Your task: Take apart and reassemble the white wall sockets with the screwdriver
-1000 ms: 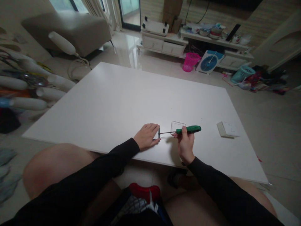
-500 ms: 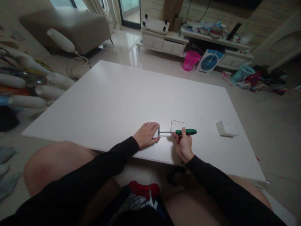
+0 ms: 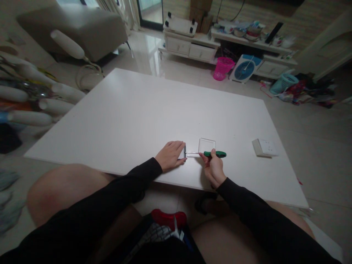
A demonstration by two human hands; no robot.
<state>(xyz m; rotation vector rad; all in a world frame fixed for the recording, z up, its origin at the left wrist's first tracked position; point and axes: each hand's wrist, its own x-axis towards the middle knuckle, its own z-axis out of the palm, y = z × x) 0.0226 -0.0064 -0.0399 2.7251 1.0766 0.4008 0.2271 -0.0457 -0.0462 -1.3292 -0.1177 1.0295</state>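
Observation:
My right hand (image 3: 213, 169) is closed round a green-handled screwdriver (image 3: 217, 154), held almost level above the white table (image 3: 137, 117). Its thin shaft points left and its tip meets a small flat part (image 3: 184, 151) that sticks out from under my left hand (image 3: 171, 155). That hand lies over the part with fingers together, pressing it to the table near the front edge. A clear square plate (image 3: 206, 145) lies flat just behind the screwdriver shaft.
A white wall-switch module (image 3: 264, 147) rests on the table to the right. On the floor beyond stand a pink basket (image 3: 223, 68), a blue-and-white fan (image 3: 243, 71) and a low white cabinet (image 3: 189, 50). A grey sofa (image 3: 74, 27) is at the back left.
The screwdriver handle has dropped lower and nearer level, and my right hand has shifted slightly left with it. My left hand has kept its place on the small part.

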